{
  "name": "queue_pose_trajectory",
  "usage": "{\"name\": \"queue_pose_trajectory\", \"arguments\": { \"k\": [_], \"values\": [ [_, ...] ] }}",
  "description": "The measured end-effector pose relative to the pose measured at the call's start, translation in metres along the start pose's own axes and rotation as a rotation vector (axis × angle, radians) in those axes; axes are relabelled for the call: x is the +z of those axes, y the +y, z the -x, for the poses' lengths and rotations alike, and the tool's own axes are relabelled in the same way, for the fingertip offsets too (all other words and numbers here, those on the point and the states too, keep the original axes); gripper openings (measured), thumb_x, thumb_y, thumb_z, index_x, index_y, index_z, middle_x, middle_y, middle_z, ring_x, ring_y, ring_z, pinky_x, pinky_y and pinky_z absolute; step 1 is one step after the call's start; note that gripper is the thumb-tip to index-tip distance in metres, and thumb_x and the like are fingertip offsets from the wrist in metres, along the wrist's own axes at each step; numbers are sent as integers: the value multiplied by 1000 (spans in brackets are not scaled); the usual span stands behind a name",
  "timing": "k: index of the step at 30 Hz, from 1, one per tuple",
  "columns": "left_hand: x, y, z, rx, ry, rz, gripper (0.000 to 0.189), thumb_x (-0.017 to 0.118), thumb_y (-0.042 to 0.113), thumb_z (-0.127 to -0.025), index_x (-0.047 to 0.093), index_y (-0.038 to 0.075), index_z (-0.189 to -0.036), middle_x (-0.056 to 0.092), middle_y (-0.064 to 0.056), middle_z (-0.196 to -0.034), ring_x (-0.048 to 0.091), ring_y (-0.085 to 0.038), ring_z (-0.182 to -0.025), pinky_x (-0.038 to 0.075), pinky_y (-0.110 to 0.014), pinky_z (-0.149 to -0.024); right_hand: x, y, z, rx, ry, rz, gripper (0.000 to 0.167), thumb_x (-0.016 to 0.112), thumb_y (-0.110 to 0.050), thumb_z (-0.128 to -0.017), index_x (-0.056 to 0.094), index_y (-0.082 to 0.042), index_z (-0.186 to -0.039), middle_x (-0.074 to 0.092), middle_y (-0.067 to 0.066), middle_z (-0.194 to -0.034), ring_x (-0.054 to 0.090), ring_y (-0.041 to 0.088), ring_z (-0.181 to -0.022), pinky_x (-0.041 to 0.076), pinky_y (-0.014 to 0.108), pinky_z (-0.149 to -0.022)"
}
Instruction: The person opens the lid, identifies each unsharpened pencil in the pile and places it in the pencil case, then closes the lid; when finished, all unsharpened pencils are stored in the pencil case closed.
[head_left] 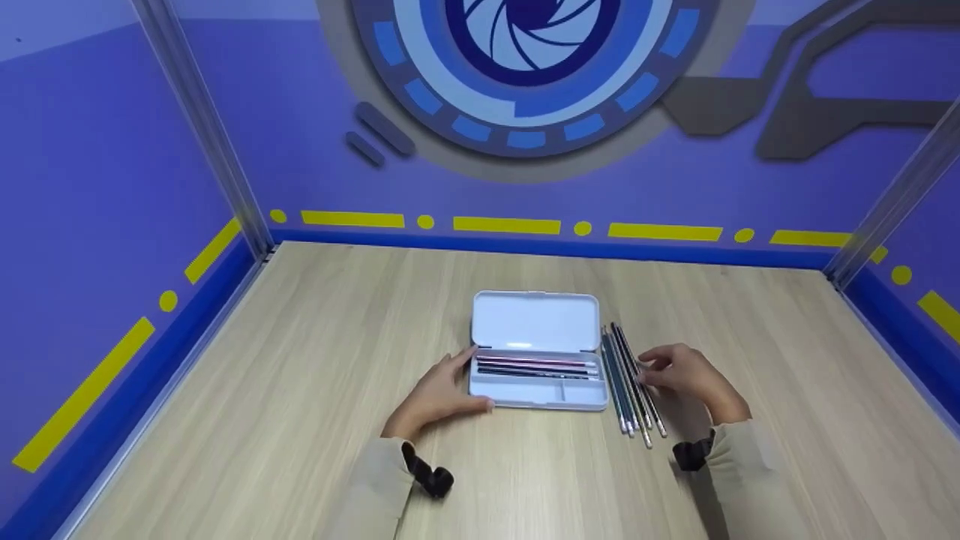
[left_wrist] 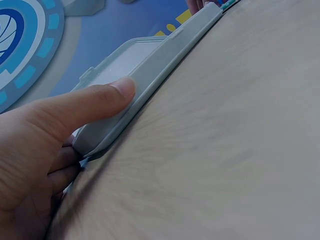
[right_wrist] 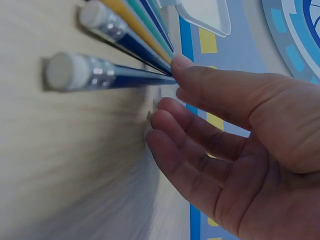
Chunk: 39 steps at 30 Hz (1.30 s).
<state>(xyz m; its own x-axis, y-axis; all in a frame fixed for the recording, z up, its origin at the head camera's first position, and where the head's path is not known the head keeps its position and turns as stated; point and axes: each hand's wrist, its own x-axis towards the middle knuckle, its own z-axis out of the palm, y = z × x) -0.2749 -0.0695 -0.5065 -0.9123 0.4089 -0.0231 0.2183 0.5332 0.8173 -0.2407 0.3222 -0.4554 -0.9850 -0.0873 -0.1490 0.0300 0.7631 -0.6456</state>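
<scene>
A white pencil case [head_left: 536, 321] lies on the table with its lid flipped back. Several pencils [head_left: 532, 369] rest side by side in its rear compartment; the front compartments hold nothing. My left hand [head_left: 446, 391] grips the case's left end, thumb along the front wall and fingers round the side and back. Right of the case lies a loose bundle of pencils [head_left: 621, 386], eraser ends toward me. At the bundle's right edge, my right hand [head_left: 686, 373] pinches the outermost dark blue pencil [right_wrist: 137, 76] between thumb and index finger, the other fingers loosely bent.
The light wood table [head_left: 300, 330] meets a blue printed wall [head_left: 525, 202] at the back. Metal posts [head_left: 217, 135] stand at the back corners. Each wrist wears a black strap mount [head_left: 433, 480].
</scene>
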Motion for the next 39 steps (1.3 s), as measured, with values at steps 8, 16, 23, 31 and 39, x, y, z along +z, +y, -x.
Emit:
{"name": "queue_pose_trajectory", "arguments": {
  "k": [8, 16, 23, 31, 39],
  "values": [
    [-2, 3, -2, -10, -3, -14, 102, 85, 46, -66, 33, 23, -151, 25, -26, -154, 19, -46, -143, 21, -59, -115, -2, 0, -1, 97, -31, -41, 52, 76, -18, -81, 60, 6, -123, 68, 21, -103, 64, 20, -82, 54, 35, -71],
    [-3, 5, -3, -10, -7, -22, 103, 85, 47, -66, 32, 23, -151, 22, -29, -154, 20, -47, -143, 22, -59, -115, -2, 3, 0, 102, -16, -89, 53, 78, -15, -79, 60, 7, -123, 68, 18, -98, 61, 17, -77, 51, 30, -67],
    [-2, 6, -2, -21, -10, -8, 103, 85, 46, -66, 33, 24, -151, 22, -27, -155, 18, -46, -144, 20, -60, -115, -2, 0, 1, 100, 5, -84, 51, 78, -13, -78, 61, 6, -122, 68, 19, -98, 62, 17, -77, 52, 31, -67],
    [-1, 1, 1, -2, -3, -5, 104, 87, 46, -64, 34, 20, -151, 29, -21, -155, 18, -46, -144, 21, -58, -115, 2, -2, 2, 83, 1, -82, 51, 75, -7, -78, 58, 8, -123, 67, 9, -76, 58, 12, -58, 51, 27, -56],
    [0, -1, 0, -5, -1, -7, 104, 86, 48, -64, 34, 22, -150, 26, -27, -154, 20, -47, -143, 21, -60, -114, -2, 7, 1, 123, -44, -200, 54, 71, -9, -83, 52, 12, -129, 68, 9, -82, 65, 13, -68, 57, 30, -62]
  ]
}}
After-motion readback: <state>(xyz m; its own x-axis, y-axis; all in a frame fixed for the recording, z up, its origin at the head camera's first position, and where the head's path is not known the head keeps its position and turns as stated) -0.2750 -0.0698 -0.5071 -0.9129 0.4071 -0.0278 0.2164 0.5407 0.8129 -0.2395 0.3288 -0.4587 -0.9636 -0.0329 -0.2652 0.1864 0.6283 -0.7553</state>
